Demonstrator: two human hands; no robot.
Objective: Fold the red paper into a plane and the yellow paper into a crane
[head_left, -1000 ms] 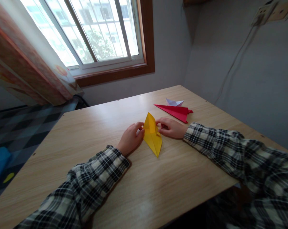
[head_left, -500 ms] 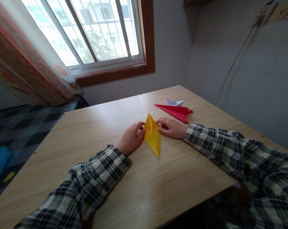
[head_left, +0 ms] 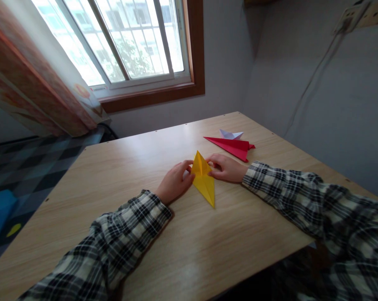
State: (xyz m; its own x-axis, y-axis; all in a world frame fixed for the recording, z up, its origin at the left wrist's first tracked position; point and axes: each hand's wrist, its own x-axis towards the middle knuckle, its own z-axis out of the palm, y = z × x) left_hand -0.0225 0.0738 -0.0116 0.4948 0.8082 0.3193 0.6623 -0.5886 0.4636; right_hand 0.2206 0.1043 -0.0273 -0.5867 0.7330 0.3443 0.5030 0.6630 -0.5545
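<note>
A yellow folded paper (head_left: 204, 182), diamond-shaped with a crease down its middle, is between my hands over the wooden table (head_left: 164, 255). Its upper tip points away from me and its lower tip toward me. My left hand (head_left: 175, 182) pinches the left edge between thumb and fingers. On the opposite edge, my right hand (head_left: 227, 167) grips the paper with curled fingers. The fingertips behind the paper are partly hidden.
Beyond my right hand lie a red paper plane (head_left: 234, 147) and a small white paper boat (head_left: 231, 134). A window (head_left: 139, 46) and a curtain (head_left: 41, 75) stand behind the table. A cable (head_left: 314, 77) hangs from a wall socket at the right.
The yellow paper has shifted slightly right in view, and its lower tip has swung a little to the right. Both hands keep their hold on its edges.
</note>
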